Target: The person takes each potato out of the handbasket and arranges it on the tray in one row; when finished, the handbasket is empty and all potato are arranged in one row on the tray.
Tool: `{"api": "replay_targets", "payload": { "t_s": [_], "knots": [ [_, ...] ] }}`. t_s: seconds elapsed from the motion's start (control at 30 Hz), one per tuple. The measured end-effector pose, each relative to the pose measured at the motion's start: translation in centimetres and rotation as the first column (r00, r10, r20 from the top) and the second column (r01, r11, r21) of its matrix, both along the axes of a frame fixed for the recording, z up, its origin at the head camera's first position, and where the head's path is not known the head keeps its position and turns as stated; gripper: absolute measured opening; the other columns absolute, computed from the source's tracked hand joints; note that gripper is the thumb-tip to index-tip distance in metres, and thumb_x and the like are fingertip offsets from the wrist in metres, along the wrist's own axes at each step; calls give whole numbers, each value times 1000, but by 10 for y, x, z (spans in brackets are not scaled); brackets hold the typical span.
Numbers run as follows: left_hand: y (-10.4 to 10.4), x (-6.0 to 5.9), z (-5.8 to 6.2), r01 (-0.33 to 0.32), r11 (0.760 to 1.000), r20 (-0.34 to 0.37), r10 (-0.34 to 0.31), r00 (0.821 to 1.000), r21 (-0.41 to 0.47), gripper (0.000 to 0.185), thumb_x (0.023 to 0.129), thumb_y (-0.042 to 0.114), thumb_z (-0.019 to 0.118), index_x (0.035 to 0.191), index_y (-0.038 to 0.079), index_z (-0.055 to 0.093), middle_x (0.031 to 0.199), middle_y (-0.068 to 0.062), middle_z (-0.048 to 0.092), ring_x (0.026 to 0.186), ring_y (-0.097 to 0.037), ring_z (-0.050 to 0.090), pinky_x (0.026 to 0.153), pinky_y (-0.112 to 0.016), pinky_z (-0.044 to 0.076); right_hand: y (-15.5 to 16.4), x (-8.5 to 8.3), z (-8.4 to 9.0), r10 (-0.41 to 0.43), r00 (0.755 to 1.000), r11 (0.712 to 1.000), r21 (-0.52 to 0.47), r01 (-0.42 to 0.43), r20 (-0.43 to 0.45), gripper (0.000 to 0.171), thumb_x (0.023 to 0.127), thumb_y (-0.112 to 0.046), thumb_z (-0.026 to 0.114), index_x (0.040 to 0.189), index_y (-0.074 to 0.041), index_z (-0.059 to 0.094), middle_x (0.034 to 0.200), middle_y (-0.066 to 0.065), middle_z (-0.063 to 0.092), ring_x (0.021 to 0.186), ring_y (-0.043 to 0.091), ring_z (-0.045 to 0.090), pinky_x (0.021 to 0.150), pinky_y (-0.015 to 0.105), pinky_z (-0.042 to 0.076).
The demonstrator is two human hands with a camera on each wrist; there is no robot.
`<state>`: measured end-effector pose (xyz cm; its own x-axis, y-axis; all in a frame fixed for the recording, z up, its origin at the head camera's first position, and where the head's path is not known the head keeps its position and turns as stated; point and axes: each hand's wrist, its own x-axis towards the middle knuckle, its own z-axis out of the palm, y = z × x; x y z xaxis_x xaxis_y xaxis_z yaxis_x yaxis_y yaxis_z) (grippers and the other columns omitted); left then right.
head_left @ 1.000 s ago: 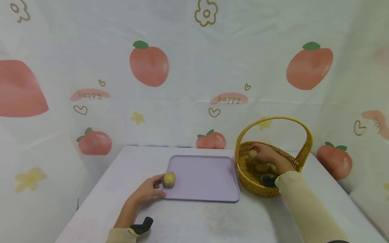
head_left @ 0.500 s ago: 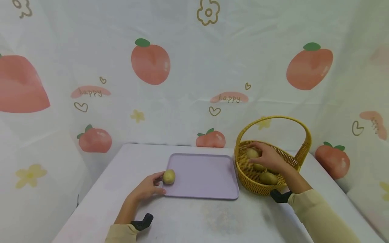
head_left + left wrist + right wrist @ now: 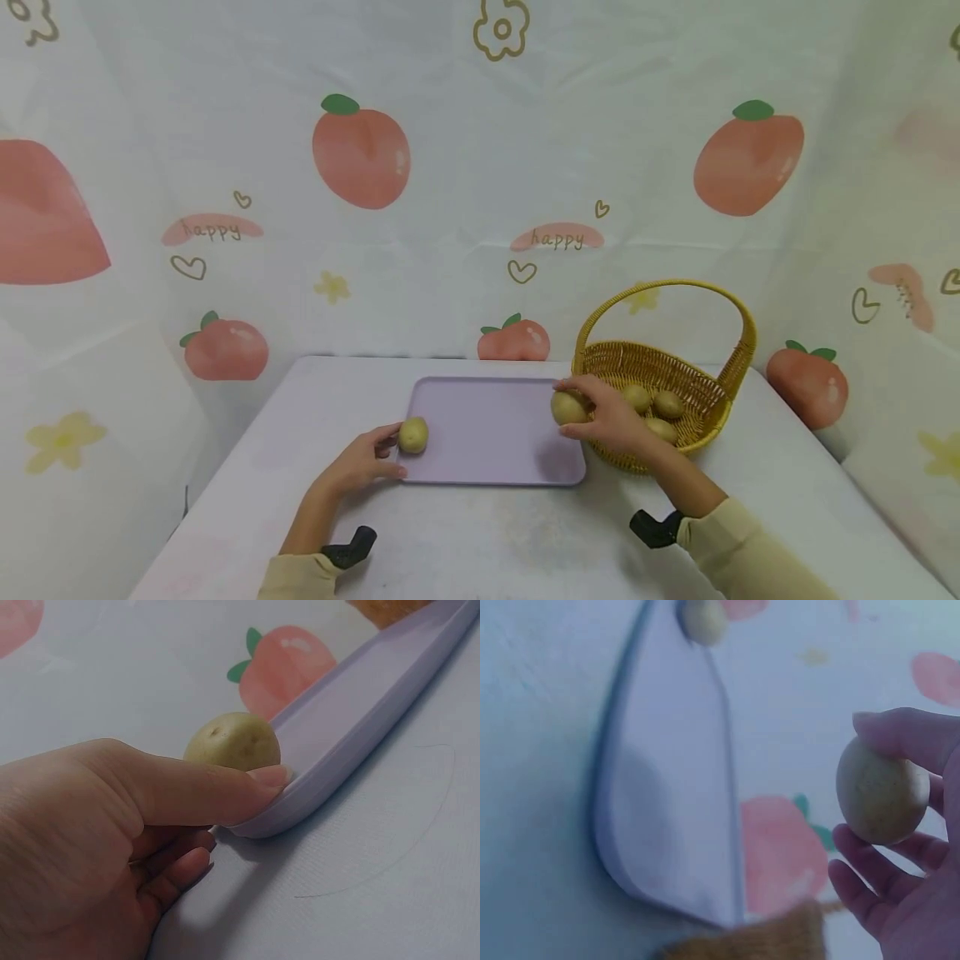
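Observation:
My right hand (image 3: 611,421) grips a potato (image 3: 569,408) between thumb and fingers, over the right edge of the lilac tray (image 3: 487,433). In the right wrist view that potato (image 3: 881,791) shows pale and egg-shaped. At the tray's left end, my left hand (image 3: 363,460) holds the rim, its thumb (image 3: 255,787) on the corner and other fingers curled below. Just inside that edge lies another potato (image 3: 413,436), partly behind the thumb in the left wrist view. The yellow woven basket (image 3: 637,358) at right contains several potatoes (image 3: 667,405).
The basket's tall arched handle (image 3: 675,283) rises beside the right forearm. Both the tray and basket stand on a white-covered table (image 3: 480,542). A white cloth (image 3: 450,275) printed with peaches hangs behind and at the sides.
My right hand has lifted a potato out of the basket and moved left to the tray's edge. The left hand and its nearby potato have stayed in place.

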<state>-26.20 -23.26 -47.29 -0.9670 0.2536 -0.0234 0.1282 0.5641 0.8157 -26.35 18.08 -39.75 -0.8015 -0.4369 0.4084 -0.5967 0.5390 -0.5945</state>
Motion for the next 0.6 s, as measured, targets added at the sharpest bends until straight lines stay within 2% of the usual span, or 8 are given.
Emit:
{"api": "replay_targets", "payload": {
  "t_s": [0.23,0.43,0.6],
  "knots": [
    [0,-1,-2,-4,1000,-2,4,1000,-1,82,71,11,85,141,-3,46,141,-25,46,119,-41,53,102,-52,41,-35,-5,-17,38,998,999,34,-40,52,53,74,-10,83,123,-12,63,118,4,61,98,18,54,78,30,51],
    [0,-3,-4,-8,1000,-1,8,1000,-2,82,70,11,86,141,-2,47,141,-24,48,118,-40,54,101,-52,42,-63,-13,-32,42,996,997,67,-47,73,53,73,-13,84,122,-8,64,115,4,61,98,17,54,76,29,49],
    [-2,-3,-5,-16,1000,5,16,1000,-5,82,70,12,86,141,-1,47,141,-23,47,119,-39,54,102,-52,41,-90,-19,-42,56,989,997,49,-63,135,53,72,-13,84,121,-6,64,115,3,61,99,18,54,80,33,49]
  ]
}}
